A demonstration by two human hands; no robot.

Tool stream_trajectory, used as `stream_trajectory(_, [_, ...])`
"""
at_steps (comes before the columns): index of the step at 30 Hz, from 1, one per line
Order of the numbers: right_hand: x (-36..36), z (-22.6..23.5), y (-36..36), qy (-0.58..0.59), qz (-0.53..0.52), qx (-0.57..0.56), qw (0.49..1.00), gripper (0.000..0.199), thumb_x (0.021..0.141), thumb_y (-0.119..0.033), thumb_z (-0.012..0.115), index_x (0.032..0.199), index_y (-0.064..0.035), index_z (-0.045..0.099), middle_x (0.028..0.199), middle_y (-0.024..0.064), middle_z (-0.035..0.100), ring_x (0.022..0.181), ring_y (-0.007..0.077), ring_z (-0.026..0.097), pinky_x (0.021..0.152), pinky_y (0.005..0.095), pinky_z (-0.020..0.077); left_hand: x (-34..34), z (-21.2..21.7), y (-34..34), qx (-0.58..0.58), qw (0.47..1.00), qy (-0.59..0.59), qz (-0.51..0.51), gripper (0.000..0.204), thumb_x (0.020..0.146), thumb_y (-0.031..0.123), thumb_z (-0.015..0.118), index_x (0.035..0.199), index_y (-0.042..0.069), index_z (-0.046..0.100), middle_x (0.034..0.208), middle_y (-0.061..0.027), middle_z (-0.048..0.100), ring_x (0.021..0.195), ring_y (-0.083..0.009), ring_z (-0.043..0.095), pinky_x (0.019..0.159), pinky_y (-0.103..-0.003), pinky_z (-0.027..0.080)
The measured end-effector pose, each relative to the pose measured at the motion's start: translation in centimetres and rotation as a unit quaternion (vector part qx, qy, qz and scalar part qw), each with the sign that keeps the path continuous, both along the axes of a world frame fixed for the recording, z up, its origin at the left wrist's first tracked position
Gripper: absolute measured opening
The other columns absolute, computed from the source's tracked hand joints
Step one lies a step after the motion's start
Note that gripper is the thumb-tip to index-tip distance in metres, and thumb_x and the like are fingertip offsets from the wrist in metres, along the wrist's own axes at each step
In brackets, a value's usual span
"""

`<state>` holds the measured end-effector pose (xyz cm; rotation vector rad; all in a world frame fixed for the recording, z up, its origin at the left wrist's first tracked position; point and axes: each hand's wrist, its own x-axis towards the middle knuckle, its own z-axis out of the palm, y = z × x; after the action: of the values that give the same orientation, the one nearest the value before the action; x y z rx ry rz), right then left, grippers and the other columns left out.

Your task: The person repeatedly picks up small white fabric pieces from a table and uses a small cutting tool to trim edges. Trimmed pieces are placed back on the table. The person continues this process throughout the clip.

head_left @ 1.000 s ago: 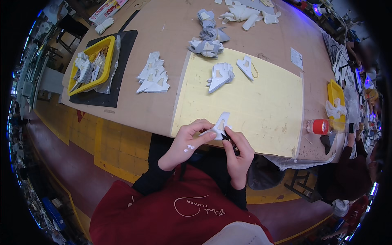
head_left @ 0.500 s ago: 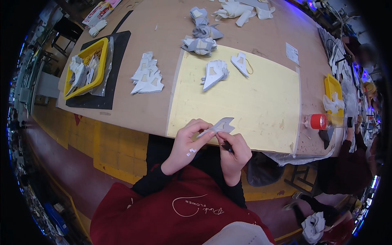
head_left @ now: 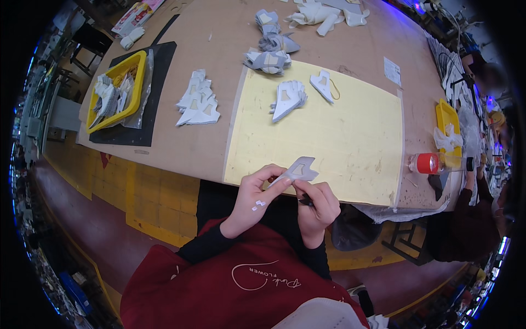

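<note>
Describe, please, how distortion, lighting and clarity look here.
Head view: the table bows at its edges, image corners black; head view: the yellow sheet looks fairly evenly lit, violet glow on the table's far-right edge; head view: the dark object in the right grip is too small to identify.

Even, soft light fills the middle of the view, leaving the counter [head_left: 186, 151] and its pale yellow sheet [head_left: 350, 142] bright with only faint shadows, while the floor [head_left: 156, 208] looks duller and the space under the counter's near edge falls nearly to black. A blue-violet glow [head_left: 395, 10] tints the counter's upper right edge, and small lamps [head_left: 503, 247] show as white and blue streaks along both side rims. The fisheye lens bows straight edges and leaves black corners; the fingers [head_left: 278, 188] look reasonably sharp, whereas the right-hand background is dim, squeezed and soft.
</note>
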<state>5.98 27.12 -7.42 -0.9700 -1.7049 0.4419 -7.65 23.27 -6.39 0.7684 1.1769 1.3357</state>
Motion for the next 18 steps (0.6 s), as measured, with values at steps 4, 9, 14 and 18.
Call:
stream_trajectory(4, [-0.17,-0.17,-0.34,0.021,-0.023,-0.003,1.000,0.025,0.065,0.004,0.080,0.088,-0.0061,0.076,0.058,0.0046,0.052,0.050,0.0164,0.052,0.045,0.0284,0.0379,0.26,-0.14,0.09,0.027,0.999,0.025,0.007,0.014,0.092,0.007,0.065,0.102,-0.003,0.066,0.090,-0.0025,0.062,0.083,-0.0085,0.054,0.076,-0.023,0.044])
stream_trajectory(9, [0.00,-0.09,-0.42,0.020,-0.020,-0.014,1.000,0.026,0.065,0.004,0.080,0.088,-0.0064,0.076,0.059,0.0046,0.052,0.050,0.0162,0.052,0.046,0.0279,0.0382,0.26,-0.08,0.07,0.045,0.996,0.083,0.007,0.015,0.091,0.007,0.065,0.102,-0.004,0.066,0.093,-0.0059,0.062,0.085,-0.0117,0.056,0.079,-0.025,0.045])
stream_trajectory(14, [0.17,0.03,-0.31,0.010,-0.011,-0.014,1.000,0.027,0.064,0.005,0.079,0.089,-0.0064,0.076,0.059,0.0047,0.053,0.051,0.0167,0.053,0.046,0.0283,0.0394,0.35,-0.05,0.13,0.044,0.996,0.079,0.008,0.016,0.091,0.007,0.065,0.102,-0.004,0.066,0.093,-0.0058,0.062,0.085,-0.0114,0.056,0.079,-0.024,0.045])
stream_trajectory(18, [0.33,0.10,-0.24,-0.010,-0.013,0.008,1.000,0.026,0.064,0.005,0.078,0.088,-0.0060,0.076,0.059,0.0050,0.054,0.051,0.0176,0.054,0.047,0.0291,0.0403,0.45,-0.15,0.04,0.014,0.999,0.034,0.002,0.016,0.092,0.008,0.065,0.103,-0.004,0.066,0.094,-0.0055,0.062,0.085,-0.0100,0.056,0.078,-0.023,0.045])
